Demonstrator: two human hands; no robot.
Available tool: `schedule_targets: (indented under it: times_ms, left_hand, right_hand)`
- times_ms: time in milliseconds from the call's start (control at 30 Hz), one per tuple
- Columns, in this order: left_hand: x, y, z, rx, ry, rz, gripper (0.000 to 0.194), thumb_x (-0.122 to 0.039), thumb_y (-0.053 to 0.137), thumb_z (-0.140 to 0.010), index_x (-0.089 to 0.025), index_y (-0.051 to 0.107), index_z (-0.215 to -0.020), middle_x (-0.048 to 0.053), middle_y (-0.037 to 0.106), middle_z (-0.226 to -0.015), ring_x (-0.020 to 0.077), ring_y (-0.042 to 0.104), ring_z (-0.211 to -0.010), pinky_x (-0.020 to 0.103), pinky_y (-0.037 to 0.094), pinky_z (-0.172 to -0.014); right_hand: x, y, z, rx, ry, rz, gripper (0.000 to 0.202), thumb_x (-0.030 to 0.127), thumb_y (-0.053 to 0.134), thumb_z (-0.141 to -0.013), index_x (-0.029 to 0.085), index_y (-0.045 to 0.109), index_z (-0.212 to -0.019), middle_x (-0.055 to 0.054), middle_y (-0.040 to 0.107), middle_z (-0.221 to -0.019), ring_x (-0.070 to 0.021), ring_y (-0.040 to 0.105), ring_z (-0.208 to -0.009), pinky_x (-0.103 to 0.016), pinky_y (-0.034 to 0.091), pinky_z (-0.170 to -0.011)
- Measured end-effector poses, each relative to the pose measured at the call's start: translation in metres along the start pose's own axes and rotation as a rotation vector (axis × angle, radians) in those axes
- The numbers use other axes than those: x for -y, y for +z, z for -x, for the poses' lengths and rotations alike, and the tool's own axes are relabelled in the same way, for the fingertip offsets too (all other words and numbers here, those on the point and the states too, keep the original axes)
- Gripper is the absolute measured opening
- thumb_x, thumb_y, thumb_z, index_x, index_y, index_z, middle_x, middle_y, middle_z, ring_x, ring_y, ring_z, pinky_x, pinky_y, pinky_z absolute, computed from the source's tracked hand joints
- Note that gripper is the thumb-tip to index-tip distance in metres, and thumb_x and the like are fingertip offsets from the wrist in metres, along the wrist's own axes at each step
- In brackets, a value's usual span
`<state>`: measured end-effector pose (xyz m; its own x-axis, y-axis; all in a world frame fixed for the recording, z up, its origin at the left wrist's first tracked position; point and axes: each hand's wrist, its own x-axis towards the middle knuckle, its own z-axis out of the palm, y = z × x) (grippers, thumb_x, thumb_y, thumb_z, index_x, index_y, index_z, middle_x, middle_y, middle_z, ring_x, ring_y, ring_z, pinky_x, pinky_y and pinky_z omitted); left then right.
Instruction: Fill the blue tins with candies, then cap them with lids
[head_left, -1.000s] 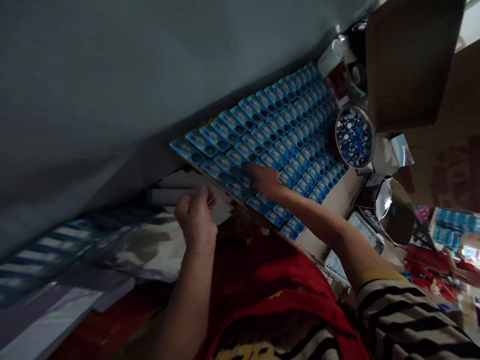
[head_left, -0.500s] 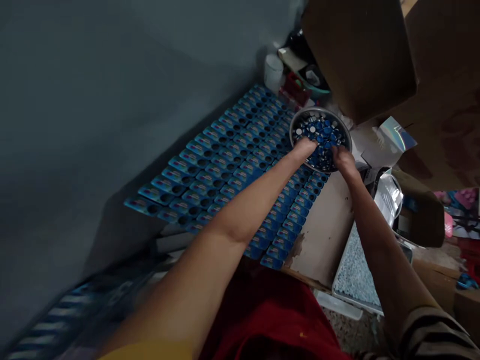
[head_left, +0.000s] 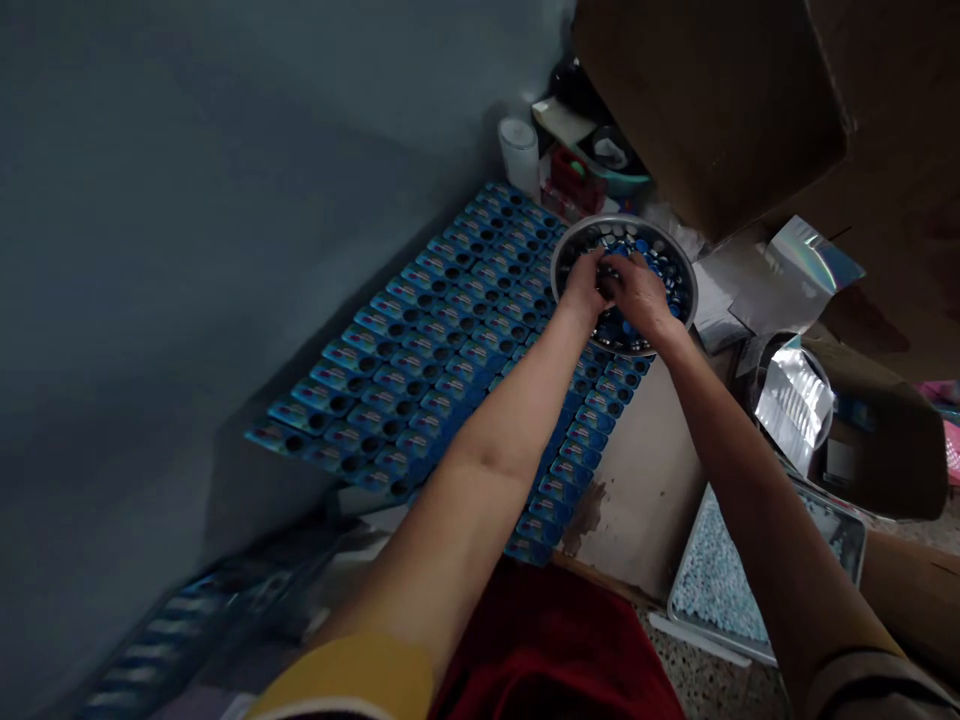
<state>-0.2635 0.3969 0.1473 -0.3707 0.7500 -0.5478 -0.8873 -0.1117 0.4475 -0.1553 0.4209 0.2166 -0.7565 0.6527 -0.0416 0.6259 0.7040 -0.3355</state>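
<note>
A round metal bowl (head_left: 694, 290) holds many small round pieces (head_left: 660, 258), blue and silvery, like caps. Both hands are inside it, close together. My left hand (head_left: 583, 288) is over the bowl's near left part with its fingers curled inward. Beside it, my right hand (head_left: 641, 297) bends its fingers toward the left one. Whatever lies between the fingertips is hidden. Rows of blue printed cards (head_left: 457, 330), each with a dark round spot at one end, cover the table to the left of the bowl and in front of it.
Bare worn tabletop (head_left: 637, 460) shows right of the cards. A metal tray (head_left: 861, 560) of pale blue bits sits lower right. Large cardboard boxes (head_left: 712, 110) crowd the upper right. A white container (head_left: 519, 152) and a red box (head_left: 574, 185) stand behind the cards, near the wall (head_left: 225, 200).
My hands have come together in the bowl; the right hand moved left toward the other one and its fingers curled. The view has shifted slightly.
</note>
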Motion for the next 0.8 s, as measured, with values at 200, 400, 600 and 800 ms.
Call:
schedule_targets:
  times_ms: [200, 400, 600, 800]
  left_hand:
    - [-0.007, 0.012, 0.012, 0.001, 0.062, 0.172, 0.041, -0.031, 0.049, -0.116, -0.020, 0.067, -0.080, 0.001, 0.072, -0.076, 0.0133, 0.074, -0.099, 0.024, 0.054, -0.097]
    - [0.000, 0.012, 0.015, -0.100, -0.055, 0.212, 0.024, -0.023, 0.055, -0.107, -0.021, 0.063, -0.085, 0.001, 0.070, -0.075, 0.0164, 0.074, -0.094, 0.027, 0.057, -0.090]
    - [-0.002, 0.010, 0.013, -0.087, 0.057, 0.195, 0.012, -0.022, 0.060, -0.102, -0.019, 0.071, -0.108, 0.006, 0.075, -0.096, 0.0197, 0.077, -0.106, 0.031, 0.061, -0.095]
    - [-0.014, 0.004, 0.016, -0.043, 0.031, 0.230, 0.017, -0.025, 0.057, -0.107, -0.016, 0.072, -0.112, 0.009, 0.076, -0.099, 0.0265, 0.077, -0.119, 0.040, 0.063, -0.099]
  right_hand:
    - [0.014, -0.026, 0.002, 0.016, -0.171, -0.077, 0.037, 0.018, 0.065, -0.099, 0.024, 0.082, -0.131, -0.010, 0.074, -0.141, -0.0299, 0.069, -0.128, -0.039, 0.054, -0.109]
    - [-0.004, -0.026, -0.007, -0.041, 0.059, -0.670, 0.029, 0.018, 0.084, -0.079, 0.019, 0.082, -0.107, -0.005, 0.081, -0.104, -0.0252, 0.074, -0.106, -0.038, 0.062, -0.099]
    - [-0.034, -0.019, -0.001, -0.075, 0.504, -1.338, 0.019, 0.005, 0.077, -0.079, 0.017, 0.074, -0.094, 0.000, 0.076, -0.086, -0.0131, 0.074, -0.084, -0.026, 0.065, -0.086]
    - [-0.053, -0.007, 0.019, -0.177, 0.668, -1.329, 0.016, 0.032, 0.071, -0.103, 0.018, 0.072, -0.096, -0.003, 0.075, -0.082, -0.0114, 0.066, -0.067, -0.019, 0.054, -0.057]
